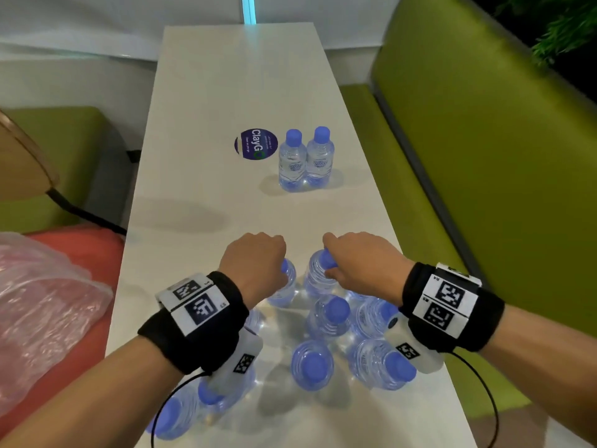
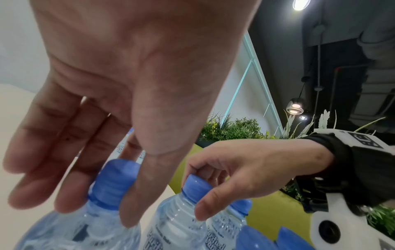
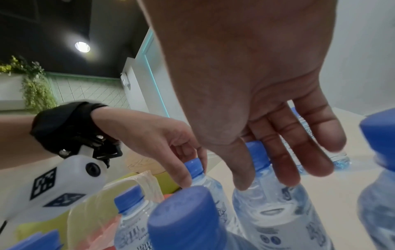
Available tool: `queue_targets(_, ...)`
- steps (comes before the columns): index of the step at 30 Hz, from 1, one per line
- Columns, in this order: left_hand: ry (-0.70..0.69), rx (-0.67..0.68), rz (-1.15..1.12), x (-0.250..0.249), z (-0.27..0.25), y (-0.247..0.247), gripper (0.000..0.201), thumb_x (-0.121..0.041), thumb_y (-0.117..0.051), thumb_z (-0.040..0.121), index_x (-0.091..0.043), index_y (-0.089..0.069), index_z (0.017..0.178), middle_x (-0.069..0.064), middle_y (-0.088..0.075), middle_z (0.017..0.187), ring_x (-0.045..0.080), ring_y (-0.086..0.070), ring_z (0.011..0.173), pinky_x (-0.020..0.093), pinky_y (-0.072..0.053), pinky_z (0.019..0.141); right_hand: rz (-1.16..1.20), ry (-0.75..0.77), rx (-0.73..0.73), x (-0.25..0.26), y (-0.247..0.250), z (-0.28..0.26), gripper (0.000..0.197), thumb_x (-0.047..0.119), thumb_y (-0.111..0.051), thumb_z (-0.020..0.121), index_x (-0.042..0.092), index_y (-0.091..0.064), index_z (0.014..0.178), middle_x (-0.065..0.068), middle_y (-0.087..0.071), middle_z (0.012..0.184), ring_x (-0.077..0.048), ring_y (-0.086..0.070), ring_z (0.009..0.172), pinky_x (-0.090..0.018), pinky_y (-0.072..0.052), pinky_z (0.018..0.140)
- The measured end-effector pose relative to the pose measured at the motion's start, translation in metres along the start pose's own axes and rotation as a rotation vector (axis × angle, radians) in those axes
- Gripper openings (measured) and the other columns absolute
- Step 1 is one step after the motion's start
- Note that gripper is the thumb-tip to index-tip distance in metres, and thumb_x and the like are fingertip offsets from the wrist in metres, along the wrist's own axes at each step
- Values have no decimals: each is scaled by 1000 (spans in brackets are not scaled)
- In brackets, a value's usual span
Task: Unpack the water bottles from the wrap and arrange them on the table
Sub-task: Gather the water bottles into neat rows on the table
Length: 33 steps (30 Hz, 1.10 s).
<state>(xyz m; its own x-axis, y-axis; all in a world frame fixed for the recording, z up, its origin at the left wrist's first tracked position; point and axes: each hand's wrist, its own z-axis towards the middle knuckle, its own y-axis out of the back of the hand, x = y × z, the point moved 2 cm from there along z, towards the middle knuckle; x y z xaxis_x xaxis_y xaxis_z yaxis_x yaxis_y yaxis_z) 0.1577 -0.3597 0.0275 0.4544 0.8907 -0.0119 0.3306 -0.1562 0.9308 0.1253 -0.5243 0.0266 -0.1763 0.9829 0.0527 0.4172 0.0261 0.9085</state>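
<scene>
Several small clear water bottles with blue caps [image 1: 311, 367] stand bunched at the near end of the white table [image 1: 206, 130]. My left hand [image 1: 265, 263] reaches down on the front-left bottle [image 1: 287, 281]; thumb and fingers pinch its cap [image 2: 115, 179]. My right hand [image 1: 336, 258] pinches the cap [image 1: 328, 258] of the front-right bottle [image 1: 315, 279], thumb on the neck [image 3: 265, 181]. Both held bottles stand upright among the others. Two more bottles [image 1: 305, 160] stand side by side farther up the table. Crumpled plastic wrap [image 1: 42, 302] lies off the table at the left.
A round purple sticker [image 1: 256, 144] lies flat beside the two far bottles. A green bench [image 1: 484, 156] runs along the table's right edge. On the left are a red seat [image 1: 80, 250] under the wrap and a wooden chair back [image 1: 22, 156].
</scene>
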Motion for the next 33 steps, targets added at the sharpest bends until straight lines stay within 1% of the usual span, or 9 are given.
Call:
queue_targets(1,-3,-1,0,0,1,-1,23,-21,-55,88,-9,-56,107,0,-41,73,25,-43,72,30,-29,59,-2,-1,-7,1,2,0,31,34,-56,97,11,-46,116,-9,-62,100,-25,-44,74,-33,-33,62)
queue_targets(3,-19,-16,-3,1,5,-1,24,-20,-54,89,-8,-54,109,5,-50,79,26,-43,73,30,-30,61,10,-7,-25,0,7,0,30,34,-56,97,11,-48,114,-9,-62,100,-25,-44,74,-32,-32,62)
queue_targets(5,-34,-52,-15,2,12,2,26,-25,-53,91,-9,-53,111,9,-61,92,26,-43,74,31,-32,63,29,-15,-48,-3,13,3,29,34,-56,97,11,-48,114,-9,-61,100,-25,-43,75,-32,-31,62)
queue_targets(7,-38,-90,-28,5,21,7,28,-29,-52,92,-9,-53,111,10,-64,96,27,-46,74,32,-34,63,40,-20,-63,-8,20,8,30,35,-56,97,11,-49,114,-8,-60,102,-25,-43,76,-32,-31,64)
queue_targets(11,-62,-138,-18,9,46,17,32,-31,-54,91,-8,-52,113,13,-64,99,34,-59,88,34,-39,66,15,-29,-119,-17,38,23,34,36,-56,96,11,-49,118,-9,-61,106,-26,-46,79,-32,-32,65)
queue_targets(17,-20,-191,-46,18,85,28,33,-28,-54,93,-5,-50,116,17,-63,106,38,-60,94,33,-36,67,42,-39,-129,-34,56,69,33,33,-60,93,14,-52,120,-9,-60,110,-28,-52,88,-32,-35,70)
queue_targets(27,68,-217,-140,35,116,14,32,-29,-46,98,-5,-45,120,17,-62,105,38,-60,90,35,-35,66,39,-57,-111,-43,54,116,28,29,-58,94,14,-51,117,-6,-55,99,-25,-48,82,-33,-36,67)
queue_targets(31,68,-163,-141,38,119,16,36,-31,-48,97,-5,-46,122,17,-62,105,33,-52,81,36,-37,67,29,-56,-104,-43,54,117,29,29,-57,94,14,-52,118,-4,-50,94,-25,-48,82,-32,-35,67)
queue_targets(33,67,-135,-137,40,117,20,39,-33,-52,94,-8,-46,123,15,-61,107,32,-53,82,36,-41,69,13,-48,-95,-42,55,117,31,30,-58,94,14,-51,119,-5,-54,97,-25,-49,82,-33,-36,67)
